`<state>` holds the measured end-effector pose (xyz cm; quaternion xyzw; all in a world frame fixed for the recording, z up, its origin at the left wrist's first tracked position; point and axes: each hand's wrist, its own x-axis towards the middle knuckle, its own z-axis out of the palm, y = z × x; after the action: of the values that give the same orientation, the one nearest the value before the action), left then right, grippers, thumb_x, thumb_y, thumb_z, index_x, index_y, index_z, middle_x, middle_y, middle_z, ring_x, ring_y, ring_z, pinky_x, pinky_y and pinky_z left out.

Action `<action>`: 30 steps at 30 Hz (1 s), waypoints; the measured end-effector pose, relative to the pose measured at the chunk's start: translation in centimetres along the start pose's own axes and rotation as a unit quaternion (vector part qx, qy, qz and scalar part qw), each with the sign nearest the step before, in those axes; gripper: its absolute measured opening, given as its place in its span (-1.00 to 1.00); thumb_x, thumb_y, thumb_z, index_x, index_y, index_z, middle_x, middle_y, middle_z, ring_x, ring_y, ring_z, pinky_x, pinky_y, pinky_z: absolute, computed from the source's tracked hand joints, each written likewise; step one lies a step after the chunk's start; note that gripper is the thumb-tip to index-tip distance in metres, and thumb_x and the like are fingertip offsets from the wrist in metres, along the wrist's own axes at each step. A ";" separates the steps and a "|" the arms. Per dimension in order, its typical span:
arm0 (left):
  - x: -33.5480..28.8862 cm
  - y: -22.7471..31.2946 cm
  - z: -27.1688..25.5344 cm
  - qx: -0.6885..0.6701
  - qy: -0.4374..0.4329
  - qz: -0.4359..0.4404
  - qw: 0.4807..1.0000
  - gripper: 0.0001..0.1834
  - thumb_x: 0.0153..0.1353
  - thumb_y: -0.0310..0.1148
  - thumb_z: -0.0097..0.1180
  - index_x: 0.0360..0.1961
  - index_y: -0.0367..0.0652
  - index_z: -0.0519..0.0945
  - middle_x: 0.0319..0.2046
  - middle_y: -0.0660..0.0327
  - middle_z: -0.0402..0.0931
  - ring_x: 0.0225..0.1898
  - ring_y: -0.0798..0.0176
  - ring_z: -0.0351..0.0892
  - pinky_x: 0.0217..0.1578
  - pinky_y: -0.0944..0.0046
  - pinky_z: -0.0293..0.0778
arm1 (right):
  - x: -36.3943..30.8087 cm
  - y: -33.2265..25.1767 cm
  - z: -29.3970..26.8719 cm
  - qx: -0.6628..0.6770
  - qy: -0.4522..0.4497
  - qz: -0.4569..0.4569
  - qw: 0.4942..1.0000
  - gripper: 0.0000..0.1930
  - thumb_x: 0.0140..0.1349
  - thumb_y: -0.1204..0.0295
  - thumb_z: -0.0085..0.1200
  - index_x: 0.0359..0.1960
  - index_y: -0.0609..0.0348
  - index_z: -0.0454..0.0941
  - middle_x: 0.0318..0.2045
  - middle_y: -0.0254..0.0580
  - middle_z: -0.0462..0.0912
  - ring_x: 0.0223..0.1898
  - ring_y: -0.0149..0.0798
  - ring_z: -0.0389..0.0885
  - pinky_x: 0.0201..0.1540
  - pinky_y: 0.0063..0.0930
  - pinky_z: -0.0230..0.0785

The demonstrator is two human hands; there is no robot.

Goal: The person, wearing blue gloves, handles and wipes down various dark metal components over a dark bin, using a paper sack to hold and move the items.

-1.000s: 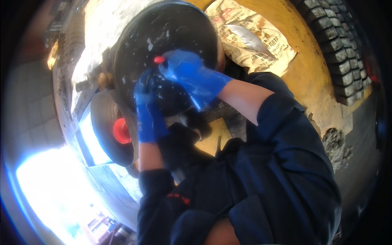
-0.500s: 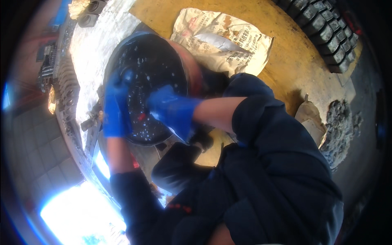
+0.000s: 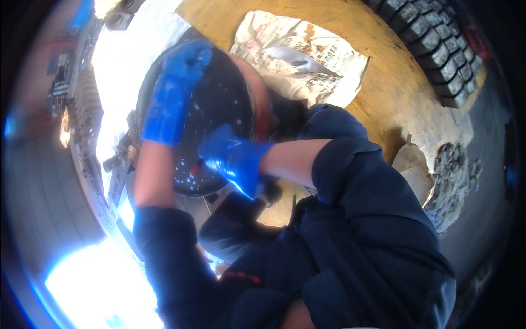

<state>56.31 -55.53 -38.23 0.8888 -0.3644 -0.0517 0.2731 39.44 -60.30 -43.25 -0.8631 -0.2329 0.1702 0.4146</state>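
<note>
Blue gloves cover both my hands. In front of me a round black drum (image 3: 233, 104) is tilted toward me, its dark face speckled with white bits and its side reddish. My left hand (image 3: 186, 63), slightly blurred, is at the far upper part of the black face with its fingers curled in; whatever it grips is hidden by the glove. My right hand (image 3: 227, 148) is bent over the lower right of the face, fingers drawn together, and I cannot see what is inside them. A small red spot (image 3: 194, 169) shows on the black surface beside the right hand.
A crumpled printed paper sack (image 3: 334, 77) lies beyond the drum on a yellowish board (image 3: 383, 60). A chunky treaded tyre (image 3: 433, 49) stands at the far right. Nearer are a torn paper piece (image 3: 413, 164) and a grey lumpy heap (image 3: 452, 181). Metal parts (image 3: 118, 19) sit far left.
My left hand has moved up and away across the black face, from its left side to near the far rim. The right hand stays almost in place.
</note>
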 end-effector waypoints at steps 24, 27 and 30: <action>-29.1 -15.6 -3.9 0.183 0.005 -0.457 0.871 -0.11 0.10 -0.02 0.45 0.41 -0.12 0.41 0.24 -0.14 0.54 0.29 -0.21 0.51 0.26 -0.02 0.46 | 2.2 -3.6 0.5 -0.091 -0.128 0.122 0.980 -0.53 0.22 0.13 0.25 0.21 -0.27 0.64 0.13 -0.26 0.69 0.17 -0.08 0.67 0.06 0.00 0.56; -26.8 -12.9 -5.4 -0.020 0.036 -0.511 0.859 -0.15 0.08 -0.10 0.44 0.38 -0.14 0.44 0.19 -0.17 0.57 0.26 -0.22 0.54 0.24 -0.02 0.48 | 2.2 -3.3 0.4 -0.051 -0.119 0.114 0.985 -0.54 0.22 0.14 0.25 0.19 -0.26 0.65 0.13 -0.22 0.68 0.16 -0.06 0.68 0.04 0.03 0.54; -26.3 -13.4 -6.5 0.148 -0.040 -0.440 0.885 -0.22 0.06 -0.19 0.42 0.33 -0.17 0.49 0.11 -0.20 0.61 0.19 -0.25 0.58 0.19 -0.04 0.50 | 3.1 -3.5 1.4 -0.074 -0.117 0.133 0.981 -0.59 0.21 0.18 0.25 0.13 -0.25 0.70 0.08 -0.22 0.72 0.13 -0.05 0.70 0.00 0.01 0.53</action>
<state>47.30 -27.00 -42.52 0.9851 0.0498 -0.1476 0.0732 40.50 -55.84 -41.62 -0.8886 -0.1746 0.3062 0.2935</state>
